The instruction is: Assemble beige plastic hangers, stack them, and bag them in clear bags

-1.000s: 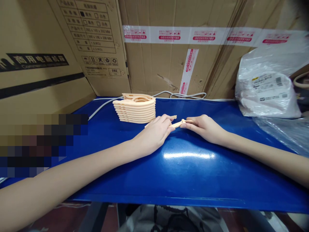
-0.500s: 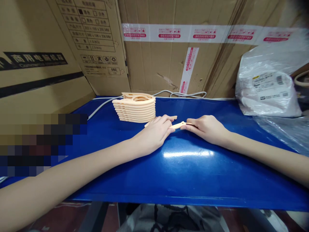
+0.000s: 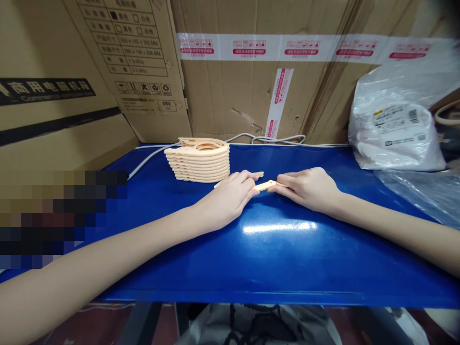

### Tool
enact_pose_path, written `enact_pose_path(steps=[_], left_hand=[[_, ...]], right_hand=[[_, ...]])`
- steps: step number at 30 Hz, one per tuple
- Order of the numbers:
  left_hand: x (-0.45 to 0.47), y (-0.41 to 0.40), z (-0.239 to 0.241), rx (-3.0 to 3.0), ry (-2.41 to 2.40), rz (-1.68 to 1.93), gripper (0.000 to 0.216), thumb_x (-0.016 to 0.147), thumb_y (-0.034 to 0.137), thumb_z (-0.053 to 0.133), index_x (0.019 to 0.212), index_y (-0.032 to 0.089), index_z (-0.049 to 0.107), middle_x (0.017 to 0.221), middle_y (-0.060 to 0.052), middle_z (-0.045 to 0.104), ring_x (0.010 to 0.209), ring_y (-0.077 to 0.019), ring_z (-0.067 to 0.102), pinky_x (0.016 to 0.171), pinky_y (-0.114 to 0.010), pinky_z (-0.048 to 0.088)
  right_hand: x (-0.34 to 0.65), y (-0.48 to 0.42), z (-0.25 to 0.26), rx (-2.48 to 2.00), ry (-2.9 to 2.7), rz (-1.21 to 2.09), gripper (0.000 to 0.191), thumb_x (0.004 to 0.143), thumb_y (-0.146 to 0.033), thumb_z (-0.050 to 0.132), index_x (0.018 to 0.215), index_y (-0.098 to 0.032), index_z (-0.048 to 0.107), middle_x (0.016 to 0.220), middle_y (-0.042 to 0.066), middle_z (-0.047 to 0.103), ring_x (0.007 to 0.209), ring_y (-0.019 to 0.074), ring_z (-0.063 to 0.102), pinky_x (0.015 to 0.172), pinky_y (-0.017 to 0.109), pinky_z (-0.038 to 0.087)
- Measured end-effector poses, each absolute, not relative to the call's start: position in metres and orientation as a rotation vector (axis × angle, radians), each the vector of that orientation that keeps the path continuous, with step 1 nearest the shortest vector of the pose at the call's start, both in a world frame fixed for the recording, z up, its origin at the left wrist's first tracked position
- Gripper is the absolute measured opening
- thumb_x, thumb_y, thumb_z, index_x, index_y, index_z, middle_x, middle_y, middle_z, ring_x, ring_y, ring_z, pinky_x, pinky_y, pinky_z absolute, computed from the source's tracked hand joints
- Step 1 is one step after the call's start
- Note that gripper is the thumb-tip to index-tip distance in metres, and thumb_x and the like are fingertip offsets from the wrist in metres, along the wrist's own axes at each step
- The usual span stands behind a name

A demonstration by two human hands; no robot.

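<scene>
A peach plastic hanger piece point(image 3: 265, 185) lies low over the blue table point(image 3: 273, 254), held between both hands. My left hand point(image 3: 230, 199) curls over its left part, fingers closed on it. My right hand point(image 3: 305, 188) pinches its right end with thumb and fingers. A second thin arm of the piece point(image 3: 257, 174) sticks out behind my left fingers. Just behind and left of my left hand stands a stack of several folded peach hangers point(image 3: 199, 160).
Cardboard boxes point(image 3: 247, 72) wall the back and left of the table. A white cable point(image 3: 273, 139) runs along the back edge. A white plastic bag with a label point(image 3: 395, 134) and clear film point(image 3: 424, 196) fill the right side. A blurred patch covers the left.
Both hands stay on the hanger piece with almost no movement. The camera view has tilted up slightly.
</scene>
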State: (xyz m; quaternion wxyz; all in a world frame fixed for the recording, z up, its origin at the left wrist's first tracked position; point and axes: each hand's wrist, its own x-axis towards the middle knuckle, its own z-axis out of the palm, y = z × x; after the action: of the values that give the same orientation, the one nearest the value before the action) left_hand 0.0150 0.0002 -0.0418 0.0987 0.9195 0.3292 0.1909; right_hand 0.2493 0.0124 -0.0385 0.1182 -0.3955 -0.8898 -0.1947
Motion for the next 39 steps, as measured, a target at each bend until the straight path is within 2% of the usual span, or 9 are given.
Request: enact_pose_path(steps=[10,20,29,31,35,37,39], left_hand=[[0.014,0.001,-0.042,2.724,0.963,0.572,0.031,0.104,0.026,0.031,0.114,0.013,0.058,0.132,-0.012,0.053,0.121,-0.0215,0.051,0.108,-0.041,0.039],[0.013,0.001,-0.043,2.755,0.936,0.569,0.032,0.104,0.026,0.032,0.12,0.01,0.056,0.132,-0.012,0.054,0.12,-0.0218,0.052,0.107,-0.04,0.04],[0.011,0.001,-0.044,2.756,0.907,0.577,0.037,0.104,0.029,0.029,0.127,0.013,0.052,0.131,-0.012,0.055,0.116,-0.0219,0.054,0.105,-0.041,0.042],[0.011,0.001,-0.042,2.742,0.885,0.589,0.035,0.104,0.03,0.03,0.123,0.015,0.055,0.13,-0.011,0.055,0.118,-0.0213,0.053,0.107,-0.039,0.041],[0.01,0.0,-0.034,2.664,0.724,0.527,0.037,0.104,0.035,0.03,0.097,0.018,0.063,0.125,-0.007,0.058,0.12,-0.0195,0.053,0.104,-0.034,0.04],[0.01,-0.001,-0.029,2.61,0.706,0.495,0.041,0.104,0.035,0.026,0.096,0.019,0.063,0.119,-0.005,0.062,0.115,-0.0196,0.057,0.102,-0.036,0.041],[0.009,-0.001,-0.027,2.582,0.74,0.482,0.036,0.103,0.033,0.029,0.102,0.02,0.063,0.116,-0.005,0.064,0.11,-0.0202,0.059,0.101,-0.038,0.041]], right_hand=[[0.251,0.011,-0.04,-1.0,-2.544,-0.722,0.058,0.101,-0.051,0.028,0.067,-0.017,0.06,0.057,-0.001,0.059,0.048,0.0099,0.053,0.048,0.025,0.021],[0.251,0.01,-0.038,-0.978,-2.604,-0.712,0.058,0.101,-0.051,0.029,0.066,-0.017,0.061,0.057,0.0,0.059,0.048,0.0097,0.05,0.051,0.025,0.022],[0.252,0.012,-0.04,-0.945,-2.624,-0.684,0.057,0.099,-0.052,0.032,0.061,-0.018,0.057,0.053,0.0,0.057,0.046,0.0098,0.047,0.05,0.026,0.02],[0.253,0.013,-0.04,-0.915,-2.625,-0.653,0.055,0.098,-0.052,0.035,0.059,-0.018,0.055,0.051,-0.001,0.054,0.044,0.0092,0.044,0.049,0.027,0.021],[0.254,0.013,-0.04,-0.583,-2.669,-0.563,0.049,0.094,-0.05,0.041,0.055,-0.02,0.045,0.044,-0.004,0.044,0.04,0.0088,0.037,0.046,0.027,0.024],[0.255,0.01,-0.04,-0.405,-2.676,-0.564,0.047,0.093,-0.05,0.038,0.055,-0.022,0.04,0.044,-0.004,0.041,0.04,0.01,0.035,0.046,0.028,0.026],[0.254,0.007,-0.039,-0.315,-2.66,-0.589,0.044,0.093,-0.048,0.034,0.056,-0.024,0.036,0.044,-0.004,0.038,0.04,0.0112,0.032,0.046,0.029,0.026]])
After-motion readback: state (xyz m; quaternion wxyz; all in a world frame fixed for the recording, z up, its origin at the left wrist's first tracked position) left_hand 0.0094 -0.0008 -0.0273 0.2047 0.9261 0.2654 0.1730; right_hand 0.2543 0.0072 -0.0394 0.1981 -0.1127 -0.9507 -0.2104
